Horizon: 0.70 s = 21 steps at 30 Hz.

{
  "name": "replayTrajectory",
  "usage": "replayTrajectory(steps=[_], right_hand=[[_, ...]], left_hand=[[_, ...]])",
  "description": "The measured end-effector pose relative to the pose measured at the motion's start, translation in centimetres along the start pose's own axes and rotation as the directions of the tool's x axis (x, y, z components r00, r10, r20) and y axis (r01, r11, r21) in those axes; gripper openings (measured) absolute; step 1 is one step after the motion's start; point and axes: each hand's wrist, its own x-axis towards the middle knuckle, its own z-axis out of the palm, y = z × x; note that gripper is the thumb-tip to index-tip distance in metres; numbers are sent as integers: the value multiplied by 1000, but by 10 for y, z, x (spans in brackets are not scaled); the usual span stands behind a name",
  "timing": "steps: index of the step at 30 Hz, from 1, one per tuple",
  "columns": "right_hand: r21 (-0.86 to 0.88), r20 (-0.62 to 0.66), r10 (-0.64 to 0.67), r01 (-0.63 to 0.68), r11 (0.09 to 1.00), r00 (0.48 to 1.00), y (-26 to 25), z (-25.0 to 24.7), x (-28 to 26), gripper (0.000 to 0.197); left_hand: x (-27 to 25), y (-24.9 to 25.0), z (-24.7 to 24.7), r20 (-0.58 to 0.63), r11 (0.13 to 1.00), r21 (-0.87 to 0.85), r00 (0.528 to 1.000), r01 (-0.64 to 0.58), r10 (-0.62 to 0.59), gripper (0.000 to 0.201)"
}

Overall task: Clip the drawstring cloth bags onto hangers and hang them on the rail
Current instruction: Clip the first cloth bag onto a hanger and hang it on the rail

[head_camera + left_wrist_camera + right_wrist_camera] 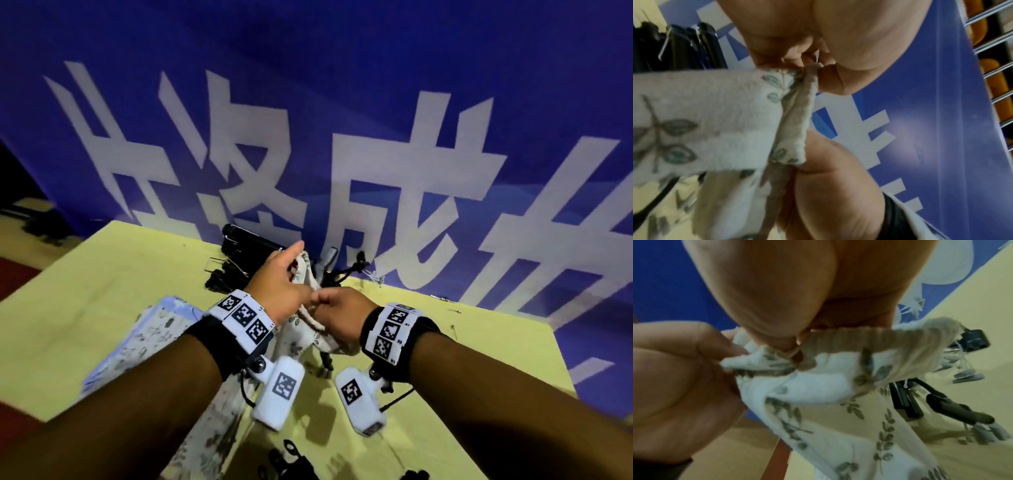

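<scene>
While both hands are meeting above the yellow table (130,274), left hand (279,286) and right hand (342,313) are pinching the leaf-printed cloth bag (298,337) — woven, soft, its lower part hidden — black hangers (246,253) lying blurred behind.

Big white Chinese signs on the blue banner (376,102), cut off at the edges; only 成 (404,192) clear. Black-and-white square codes on white wrist bands (244,317).

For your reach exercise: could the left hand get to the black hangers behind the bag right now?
Probably not yet: the left hand is pinching the bag with the right hand. The hangers lie just beyond, unblocked.
</scene>
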Motion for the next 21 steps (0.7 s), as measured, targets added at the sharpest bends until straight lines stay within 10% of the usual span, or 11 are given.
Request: replayTrajectory(steps=[4, 11, 19, 21], right_hand=[[-187, 49, 78, -67, 980, 996, -23, 18, 19, 42], [-486, 16, 17, -7, 874, 1000, -62, 43, 69, 30], [-234, 95, -131, 150, 961, 987, -135, 121, 124, 23], [-157, 124, -136, 155, 975, 983, -138, 136, 144, 57]], left_hand=[[-5, 7, -39, -122, 992, 60, 985, -112, 118, 76], [-18, -3, -126, -320, 986, 89, 934, -139, 160, 69], [-21, -32, -211, -382, 991, 128, 924, 25, 26, 49], [-17, -49, -220, -331, 982, 119, 939, 145, -99, 32]])
